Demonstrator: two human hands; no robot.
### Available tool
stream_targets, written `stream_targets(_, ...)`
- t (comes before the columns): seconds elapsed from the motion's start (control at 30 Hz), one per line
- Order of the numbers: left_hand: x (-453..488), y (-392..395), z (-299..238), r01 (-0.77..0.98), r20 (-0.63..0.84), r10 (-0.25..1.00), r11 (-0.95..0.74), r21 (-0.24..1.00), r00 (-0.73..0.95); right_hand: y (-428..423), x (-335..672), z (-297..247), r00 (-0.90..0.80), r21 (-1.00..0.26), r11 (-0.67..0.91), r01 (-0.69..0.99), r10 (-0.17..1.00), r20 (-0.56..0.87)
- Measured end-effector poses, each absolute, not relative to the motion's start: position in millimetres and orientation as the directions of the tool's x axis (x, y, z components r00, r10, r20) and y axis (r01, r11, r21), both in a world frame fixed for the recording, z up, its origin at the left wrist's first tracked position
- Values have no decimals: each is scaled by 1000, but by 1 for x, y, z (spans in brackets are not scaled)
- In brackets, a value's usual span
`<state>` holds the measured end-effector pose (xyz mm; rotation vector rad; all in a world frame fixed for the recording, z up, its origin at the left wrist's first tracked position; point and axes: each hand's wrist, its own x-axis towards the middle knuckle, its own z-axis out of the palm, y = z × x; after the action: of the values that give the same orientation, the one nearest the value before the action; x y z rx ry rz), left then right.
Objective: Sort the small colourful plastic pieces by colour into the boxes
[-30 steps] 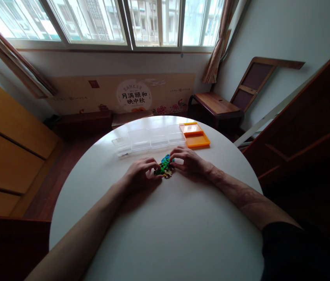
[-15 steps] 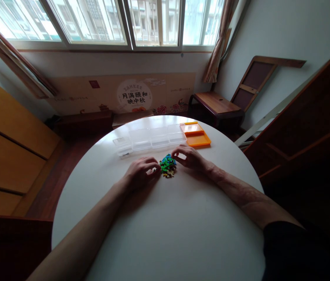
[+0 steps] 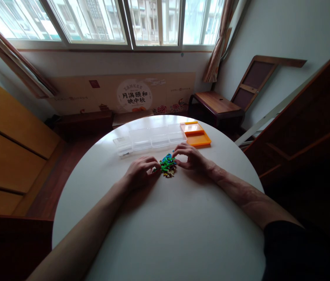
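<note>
A small heap of building bricks (image 3: 168,165), green and blue with tan and yellow pieces at its near side, lies on the white round table (image 3: 165,218). My left hand (image 3: 143,170) is at the heap's left edge with thumb and forefinger pinched together; whatever lies between the tips is too small to make out. A few dark green bits show in the gap under its curled fingers. At the right edge of the heap, my right hand (image 3: 190,157) has its thumb and forefinger slightly apart, the tips touching or nearly touching the bricks.
Behind the heap stands a row of clear plastic compartment boxes (image 3: 150,139). An orange tray (image 3: 198,138) with two sections adjoins its right end. Beyond the table are a wooden stool (image 3: 217,103) and a printed cardboard panel (image 3: 100,93) under the window.
My right hand has shifted slightly, its thumb and forefinger now further apart, and more blue bricks show at the top of the heap. My left hand has barely moved.
</note>
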<state>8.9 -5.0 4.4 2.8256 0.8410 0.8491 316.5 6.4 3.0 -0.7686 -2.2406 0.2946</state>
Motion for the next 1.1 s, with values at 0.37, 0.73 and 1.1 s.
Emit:
stream_targets(0.37,11,-6,5,503,491,544,-834,227,680,6,314,2,-635,-429,819,382,570,521)
stream_targets(0.73,9,-4,4,472,518,503,-858,201,692,25,324,-11,-136,-520,679,518,666,734)
stream_targets(1.1,8,-4,1,496,539,512,-847,188,669,48,352,-22,389,-718,196,668,731,561)
